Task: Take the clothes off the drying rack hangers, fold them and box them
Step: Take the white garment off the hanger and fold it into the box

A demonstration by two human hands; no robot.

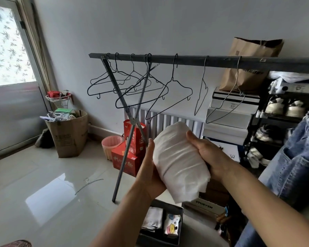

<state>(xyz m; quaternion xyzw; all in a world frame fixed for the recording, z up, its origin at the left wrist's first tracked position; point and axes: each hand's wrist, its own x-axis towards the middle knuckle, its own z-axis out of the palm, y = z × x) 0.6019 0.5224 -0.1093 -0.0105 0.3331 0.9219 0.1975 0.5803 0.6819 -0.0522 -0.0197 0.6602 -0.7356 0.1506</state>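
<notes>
Readable text, my view:
- Dark box lid point(204, 206), floor, lower right: white lettering, I read "STURYSN".
- Red cartons point(132, 150) by rack leg: white print, characters too blurred for me to read.
- White shoebox point(234, 102) in stack at right: small label, illegible.
- Paper bag point(246, 68): dark printed strip, illegible.
</notes>
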